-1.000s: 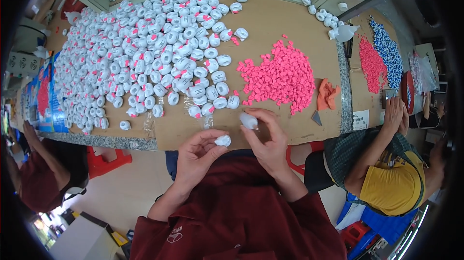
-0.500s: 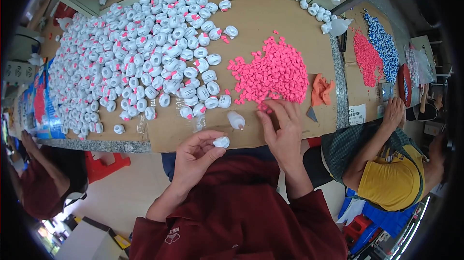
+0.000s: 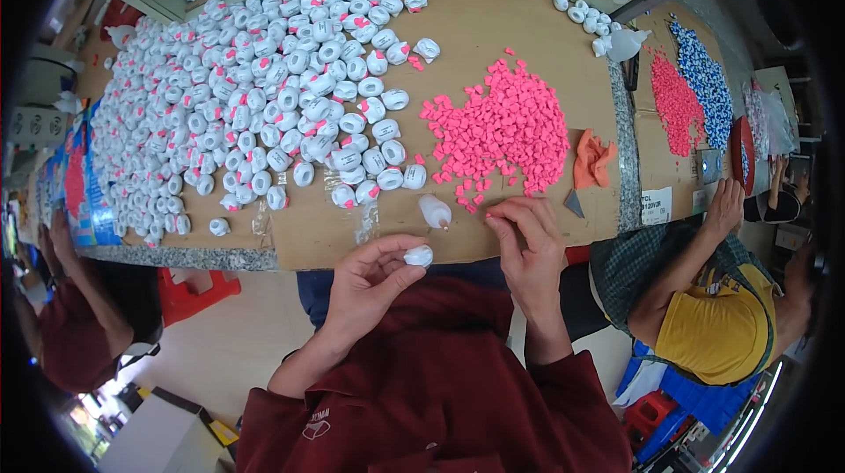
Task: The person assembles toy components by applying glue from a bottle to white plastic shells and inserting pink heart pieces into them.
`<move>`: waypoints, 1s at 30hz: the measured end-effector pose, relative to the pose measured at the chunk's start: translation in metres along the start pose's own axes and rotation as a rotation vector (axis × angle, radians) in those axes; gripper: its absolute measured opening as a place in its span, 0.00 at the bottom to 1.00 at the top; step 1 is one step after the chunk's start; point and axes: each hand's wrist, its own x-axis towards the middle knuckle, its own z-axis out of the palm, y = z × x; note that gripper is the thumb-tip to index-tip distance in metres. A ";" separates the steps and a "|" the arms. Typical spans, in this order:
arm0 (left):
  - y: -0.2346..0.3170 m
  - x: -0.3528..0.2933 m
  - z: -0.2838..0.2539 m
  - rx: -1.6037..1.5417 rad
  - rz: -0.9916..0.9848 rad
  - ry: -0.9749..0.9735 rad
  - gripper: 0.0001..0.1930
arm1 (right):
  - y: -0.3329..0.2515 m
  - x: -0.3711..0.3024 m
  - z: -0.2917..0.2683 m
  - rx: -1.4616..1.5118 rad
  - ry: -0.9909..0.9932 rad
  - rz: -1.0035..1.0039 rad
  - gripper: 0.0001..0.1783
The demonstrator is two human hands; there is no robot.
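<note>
Above the table's front edge, my left hand (image 3: 368,284) pinches a small white rounded plastic piece (image 3: 419,256) between thumb and fingers. My right hand (image 3: 532,244) is closed at the fingertips, with a tiny pink piece (image 3: 489,216) showing between thumb and forefinger. Just beyond it lies a heap of small pink pieces (image 3: 510,125) on cardboard. A small translucent squeeze bottle (image 3: 433,211) lies between the two hands. To the left spreads a big mass of white ring-like pieces (image 3: 264,95), many with pink bits on them.
An orange cloth scrap (image 3: 593,159) and a grey triangular blade-like piece (image 3: 574,203) lie right of the pink heap. Farther right, a co-worker in a yellow shirt (image 3: 709,332) sits by pink and blue-white heaps (image 3: 701,73). Another person (image 3: 75,323) sits at the left.
My right hand has drawn back from the near edge of the pink heap with a pink piece in its fingertips. My left hand still holds the white piece.
</note>
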 end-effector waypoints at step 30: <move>0.001 0.005 0.004 0.588 0.338 -0.091 0.16 | -0.028 -0.018 0.015 0.511 -0.258 0.187 0.05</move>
